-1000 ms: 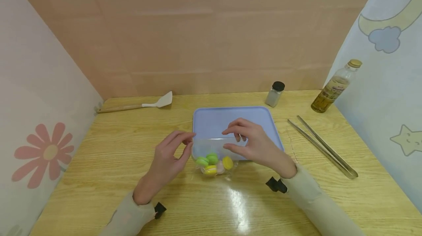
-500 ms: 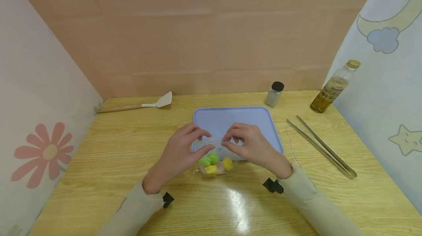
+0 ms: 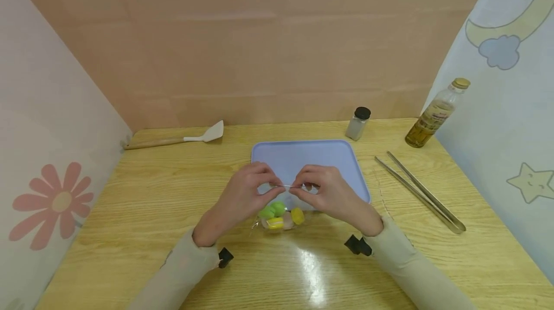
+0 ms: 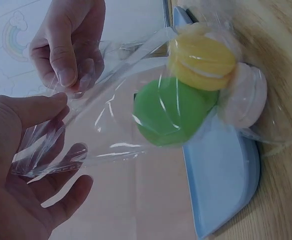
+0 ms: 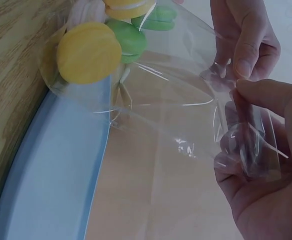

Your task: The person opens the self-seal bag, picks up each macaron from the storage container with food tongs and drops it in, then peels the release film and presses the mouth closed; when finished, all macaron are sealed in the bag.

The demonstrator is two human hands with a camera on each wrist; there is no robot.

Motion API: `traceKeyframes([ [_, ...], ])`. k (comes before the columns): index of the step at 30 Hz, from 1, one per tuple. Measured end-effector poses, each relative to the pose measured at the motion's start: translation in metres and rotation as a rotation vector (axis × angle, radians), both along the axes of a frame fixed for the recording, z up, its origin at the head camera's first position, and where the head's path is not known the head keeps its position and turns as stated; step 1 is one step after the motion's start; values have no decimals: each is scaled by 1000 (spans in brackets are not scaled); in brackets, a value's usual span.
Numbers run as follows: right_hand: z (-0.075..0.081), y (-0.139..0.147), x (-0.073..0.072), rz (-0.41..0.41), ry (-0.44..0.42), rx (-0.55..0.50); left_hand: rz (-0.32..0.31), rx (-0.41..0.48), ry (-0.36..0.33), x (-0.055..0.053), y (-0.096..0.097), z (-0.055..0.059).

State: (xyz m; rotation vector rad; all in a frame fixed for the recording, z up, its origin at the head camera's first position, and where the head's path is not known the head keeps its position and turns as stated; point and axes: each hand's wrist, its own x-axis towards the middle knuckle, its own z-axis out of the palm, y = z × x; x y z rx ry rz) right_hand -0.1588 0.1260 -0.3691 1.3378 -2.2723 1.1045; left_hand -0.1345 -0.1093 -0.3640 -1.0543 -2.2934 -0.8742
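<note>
A clear plastic bag (image 4: 108, 127) holds several macarons: green (image 4: 170, 112), yellow (image 4: 205, 60) and pale pinkish-white (image 4: 246, 96). Its filled end lies low at the near edge of a light blue tray (image 3: 303, 150), while its mouth is raised. With thumb and fingers, my left hand (image 3: 247, 188) pinches the top edge of the bag. My right hand (image 3: 328, 189) pinches the same edge, the two thumbs close together in the middle. In the right wrist view the bag's film (image 5: 185, 102) hangs between the hands and the macarons.
A spatula (image 3: 173, 142) lies at the back left. Behind the tray stands a small black-lidded jar (image 3: 358, 123). Metal tongs (image 3: 420, 192) lie to the right, with a gold-capped oil bottle (image 3: 437, 114) near the right wall. The table (image 3: 151, 194) has a wood-grain top.
My left hand has moved right and a little up, along the bag's top edge toward my right hand. My right hand's fingers have closed from a wide pinch onto that edge.
</note>
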Motion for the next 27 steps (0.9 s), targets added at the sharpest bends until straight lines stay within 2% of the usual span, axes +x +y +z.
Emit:
traceKeyframes([
  [4, -1, 4, -1, -1, 8, -3, 3, -26, -15, 1, -4, 1],
  [20, -2, 27, -1, -15, 45, 0, 84, -137, -75, 7, -27, 7],
  [27, 1, 37, 0, -13, 44, -15, 102, -113, -120, 9, -40, 8],
])
